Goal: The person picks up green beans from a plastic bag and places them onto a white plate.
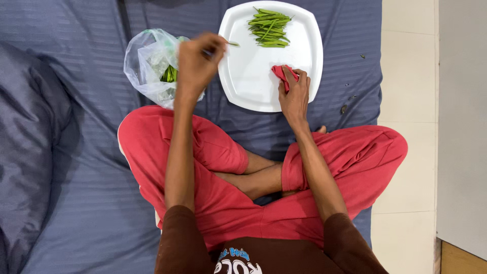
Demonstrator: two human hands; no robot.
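A white square plate [248, 76] lies on the blue striped sheet in front of my crossed legs. A pile of green okra pods [270, 28] sits at its far side. My left hand [198, 61] is raised over the plate's left rim, fingers closed on a single green pod [232, 43] whose tip sticks out to the right. My right hand [294, 91] rests on the plate's right part, gripping a red cloth [280, 72]. A clear plastic bag [147, 61] with more green pods lies just left of my left hand.
The blue striped sheet [76, 127] covers the surface, bunched at the far left. Pale floor tiles [406, 61] run along the right. Small dark bits [344, 108] lie on the sheet right of the plate. My legs in red trousers [218, 167] are folded below.
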